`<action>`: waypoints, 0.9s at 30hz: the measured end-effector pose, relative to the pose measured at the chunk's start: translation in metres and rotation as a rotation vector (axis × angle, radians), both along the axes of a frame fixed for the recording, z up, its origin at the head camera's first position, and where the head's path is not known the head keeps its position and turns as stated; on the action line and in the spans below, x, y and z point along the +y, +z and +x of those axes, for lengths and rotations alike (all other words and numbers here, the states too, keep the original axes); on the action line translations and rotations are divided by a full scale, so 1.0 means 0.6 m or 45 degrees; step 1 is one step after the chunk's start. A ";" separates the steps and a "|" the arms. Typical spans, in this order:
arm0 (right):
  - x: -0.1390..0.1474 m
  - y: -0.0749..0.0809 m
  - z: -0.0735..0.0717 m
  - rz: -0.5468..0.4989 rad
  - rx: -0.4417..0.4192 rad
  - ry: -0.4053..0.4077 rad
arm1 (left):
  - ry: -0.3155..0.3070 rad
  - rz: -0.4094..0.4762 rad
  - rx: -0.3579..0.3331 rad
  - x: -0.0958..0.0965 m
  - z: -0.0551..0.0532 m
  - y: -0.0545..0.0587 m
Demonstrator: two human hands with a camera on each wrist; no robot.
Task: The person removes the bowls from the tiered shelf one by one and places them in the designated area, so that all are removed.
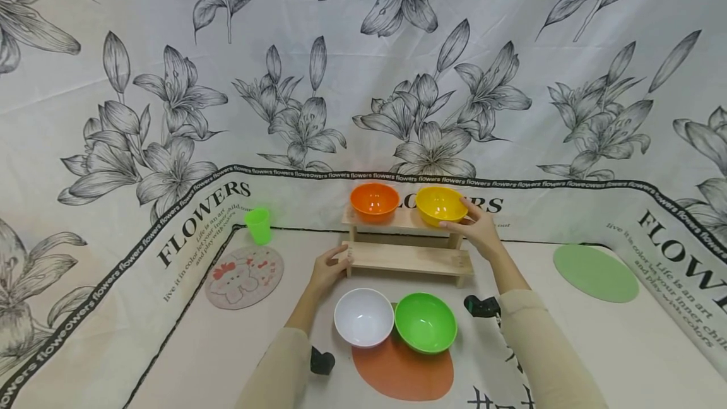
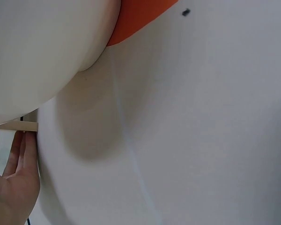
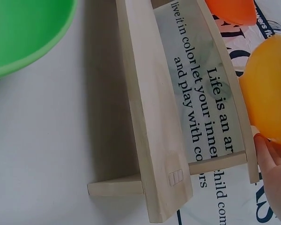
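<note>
My right hand (image 1: 481, 230) holds the yellow bowl (image 1: 440, 203) by its right side, thumb low and fingers near the rim. The bowl is at the right of the upper board of a two-tier wooden stand (image 1: 406, 257). An orange bowl (image 1: 373, 201) sits upright on the left of that board. At the stand's left end, my left hand (image 1: 327, 270) grips the lower board; the left wrist view shows its fingers (image 2: 30, 152) against the wood. In front of the stand, a white bowl (image 1: 363, 317) and a green bowl (image 1: 426, 323) stand side by side.
An orange round patch (image 1: 403, 374) lies below the two front bowls. At the left are a green cup (image 1: 259, 226) and a pink round mat (image 1: 244, 277); a green oval mat (image 1: 596, 272) lies at the right. Flower-printed cloth (image 1: 307, 112) hangs behind the stand.
</note>
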State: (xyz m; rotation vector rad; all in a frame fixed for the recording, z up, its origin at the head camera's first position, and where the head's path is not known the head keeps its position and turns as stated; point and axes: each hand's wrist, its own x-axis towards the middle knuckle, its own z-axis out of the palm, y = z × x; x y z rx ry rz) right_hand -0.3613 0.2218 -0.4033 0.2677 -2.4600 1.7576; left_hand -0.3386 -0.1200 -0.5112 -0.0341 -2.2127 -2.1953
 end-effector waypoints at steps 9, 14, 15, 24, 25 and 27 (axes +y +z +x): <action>-0.006 -0.001 0.011 -0.049 0.019 -0.029 | -0.011 0.021 -0.005 0.000 0.000 -0.001; -0.005 -0.003 0.019 -0.060 0.042 -0.029 | -0.005 0.027 -0.011 0.000 0.002 0.001; -0.004 -0.004 0.021 -0.061 0.046 -0.031 | -0.005 0.027 -0.007 0.000 0.002 0.001; 0.012 -0.009 0.052 0.005 0.063 -0.043 | -0.001 0.051 -0.024 0.002 0.000 0.002; 0.012 -0.009 0.056 -0.001 0.068 -0.032 | -0.003 0.051 -0.024 0.001 -0.001 0.001; 0.013 -0.009 0.065 -0.027 0.091 0.003 | -0.003 0.052 -0.021 0.001 -0.001 0.001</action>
